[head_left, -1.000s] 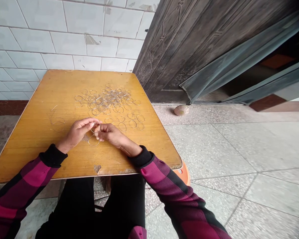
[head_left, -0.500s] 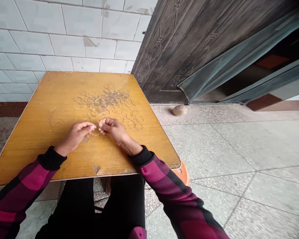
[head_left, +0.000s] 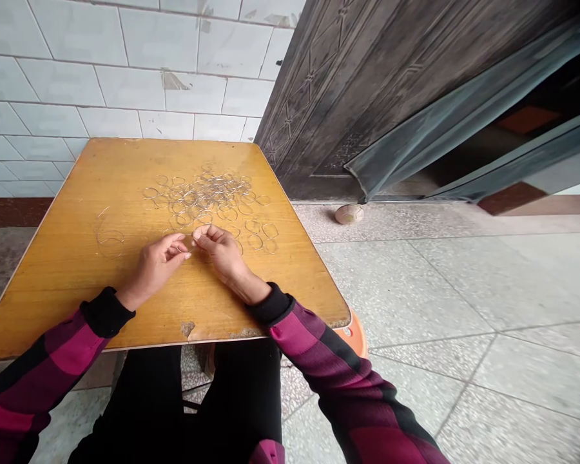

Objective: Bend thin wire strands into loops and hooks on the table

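Note:
A thin wire ring (head_left: 185, 250) is between my hands, low over the front half of the table (head_left: 251, 296). My right hand (head_left: 221, 252) is closed in a pinch on it, thumb against the curled fingers. My left hand (head_left: 157, 263) holds the ring's left side, its thumb and forefinger slightly parted around the wire; the exact contact is too fine to see. Just beyond my hands lies a loose pile of similar wire rings (head_left: 212, 192), many overlapping. Several separate rings (head_left: 256, 241) lie to the right of my right hand.
Looser curled wire (head_left: 111, 243) lies on the table's left side. A white tiled wall (head_left: 130, 90) borders the far edge. To the right are a dark carved door (head_left: 314, 96), a hanging curtain (head_left: 406, 148), and a round object (head_left: 348, 214) on the floor. An orange stool (head_left: 360, 335) shows under the near right corner.
My left hand has shifted slightly right and its pinch has loosened, thumb and forefinger parting. My right hand has moved a little away from me. The wire ring between them has tilted.

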`<state>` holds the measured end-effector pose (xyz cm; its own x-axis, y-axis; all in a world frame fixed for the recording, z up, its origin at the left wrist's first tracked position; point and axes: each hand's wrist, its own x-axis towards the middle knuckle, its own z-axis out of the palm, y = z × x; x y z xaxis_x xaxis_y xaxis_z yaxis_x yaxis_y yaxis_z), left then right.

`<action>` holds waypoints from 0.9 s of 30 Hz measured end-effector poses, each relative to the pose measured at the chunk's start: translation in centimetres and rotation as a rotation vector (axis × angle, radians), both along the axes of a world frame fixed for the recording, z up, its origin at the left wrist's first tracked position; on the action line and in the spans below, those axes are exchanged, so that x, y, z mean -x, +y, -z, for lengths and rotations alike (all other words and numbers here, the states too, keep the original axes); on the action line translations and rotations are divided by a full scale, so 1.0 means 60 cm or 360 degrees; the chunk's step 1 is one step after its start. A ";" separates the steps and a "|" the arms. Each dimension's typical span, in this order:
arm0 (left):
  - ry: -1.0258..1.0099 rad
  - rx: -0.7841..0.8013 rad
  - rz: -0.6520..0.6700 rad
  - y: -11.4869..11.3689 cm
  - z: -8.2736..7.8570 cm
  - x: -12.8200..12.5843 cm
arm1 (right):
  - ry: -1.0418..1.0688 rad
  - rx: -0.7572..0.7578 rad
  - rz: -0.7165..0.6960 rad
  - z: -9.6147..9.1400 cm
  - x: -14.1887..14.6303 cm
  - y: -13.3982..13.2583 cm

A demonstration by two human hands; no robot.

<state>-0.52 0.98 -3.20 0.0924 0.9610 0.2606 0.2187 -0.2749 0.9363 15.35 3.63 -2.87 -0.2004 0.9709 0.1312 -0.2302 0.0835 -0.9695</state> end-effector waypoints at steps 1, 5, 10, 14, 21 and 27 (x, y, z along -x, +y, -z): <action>0.0069 -0.0089 -0.0035 -0.001 0.000 0.000 | -0.0005 -0.0018 0.0014 0.000 0.001 -0.001; 0.0276 -0.0286 -0.0120 -0.005 -0.004 -0.003 | -0.0040 -0.0055 0.0075 0.000 0.004 -0.004; 0.0511 -0.0343 -0.0198 -0.007 -0.002 -0.007 | 0.0027 -0.0026 0.0098 0.003 0.007 -0.005; 0.0654 -0.0348 -0.0263 -0.006 0.001 -0.008 | 0.0008 -0.0006 0.0121 0.004 0.009 -0.004; 0.0945 -0.0471 -0.0344 -0.010 0.000 -0.011 | 0.0005 0.0026 0.0121 0.007 0.011 -0.003; 0.1104 -0.0625 -0.0289 -0.017 -0.006 -0.011 | -0.0066 -0.0007 0.0129 0.008 0.007 -0.002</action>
<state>0.15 -0.02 -2.87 0.2079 0.8270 0.5223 0.7858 -0.4592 0.4143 14.93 3.53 -3.34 -0.1268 0.9835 0.1289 -0.1819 0.1047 -0.9777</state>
